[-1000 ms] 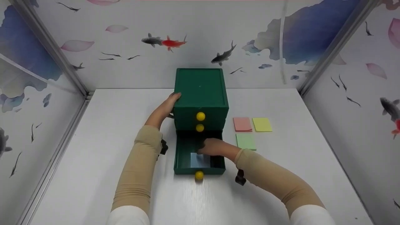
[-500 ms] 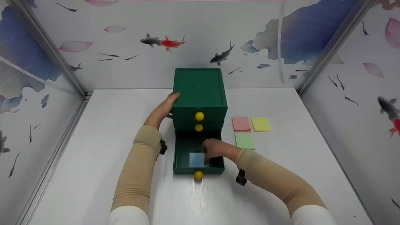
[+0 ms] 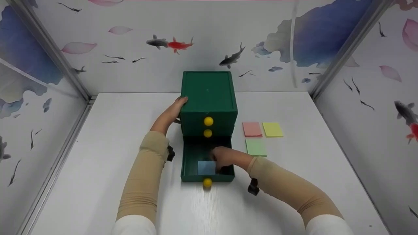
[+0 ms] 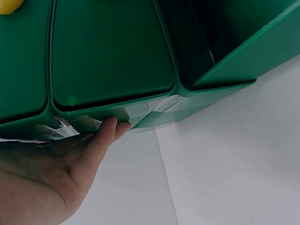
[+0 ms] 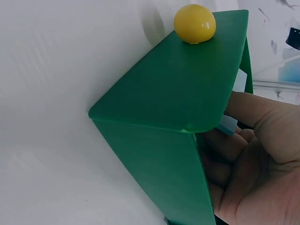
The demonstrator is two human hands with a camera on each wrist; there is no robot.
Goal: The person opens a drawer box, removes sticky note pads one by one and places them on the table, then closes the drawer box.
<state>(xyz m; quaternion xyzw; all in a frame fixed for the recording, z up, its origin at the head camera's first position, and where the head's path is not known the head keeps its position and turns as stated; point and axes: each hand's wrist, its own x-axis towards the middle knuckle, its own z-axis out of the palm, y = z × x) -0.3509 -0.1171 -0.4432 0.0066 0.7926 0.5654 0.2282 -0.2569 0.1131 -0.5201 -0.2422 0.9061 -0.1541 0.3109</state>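
Observation:
A green drawer cabinet [image 3: 207, 91] with yellow round knobs stands at the back of the table, its bottom drawer [image 3: 191, 178] pulled out. My left hand [image 3: 173, 111] rests along the cabinet's left side; in the left wrist view its fingers [image 4: 96, 147] lie fairly straight against the taped wall. Inside the drawer, my right hand [image 3: 225, 156] pinches the right edge of a light blue sticky note pad [image 3: 205, 167]. The right wrist view shows the thumb and fingers of that hand [image 5: 258, 154] around the pad [image 5: 228, 124], partly hidden behind the drawer front.
Pink [image 3: 252, 129], yellow [image 3: 272, 129] and green [image 3: 256, 147] sticky note pads lie on the white table [image 3: 98, 156], right of the cabinet. The bottom drawer's yellow knob [image 3: 207, 182] sticks out toward the front. Printed panels surround the table at the back and sides.
My right hand's fingers have shifted from the blue pad's far edge to its right edge and pinched it. The pad looks darker and slightly tilted. The left hand stays on the cabinet.

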